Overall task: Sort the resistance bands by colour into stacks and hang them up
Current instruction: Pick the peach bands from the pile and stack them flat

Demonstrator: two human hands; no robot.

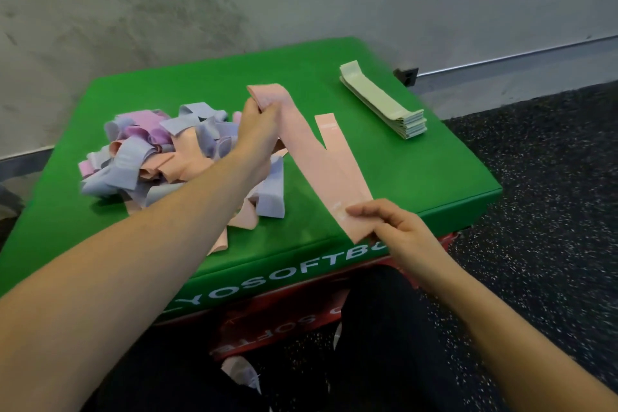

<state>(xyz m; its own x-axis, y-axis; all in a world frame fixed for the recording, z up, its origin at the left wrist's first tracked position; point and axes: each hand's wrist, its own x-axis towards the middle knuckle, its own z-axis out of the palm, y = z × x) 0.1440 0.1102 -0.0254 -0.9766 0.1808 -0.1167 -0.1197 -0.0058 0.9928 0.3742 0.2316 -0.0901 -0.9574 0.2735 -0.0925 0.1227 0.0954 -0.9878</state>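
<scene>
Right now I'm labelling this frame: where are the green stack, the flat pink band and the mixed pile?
green stack [384, 100], head view, middle of its top band.
flat pink band [331, 132], head view, upper half.
mixed pile [133, 160], head view, a lilac band in it.

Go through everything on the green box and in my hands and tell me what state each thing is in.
Pink fabric resistance band: stretched between both hands.
Left hand: grips the band's far end.
Right hand: pinches the near end.
Second pink band: lying flat.
Pale green band stack: neatly stacked.
Mixed pile of lilac, purple and pink bands: tangled, unsorted.
Green padded box: closed.
</scene>
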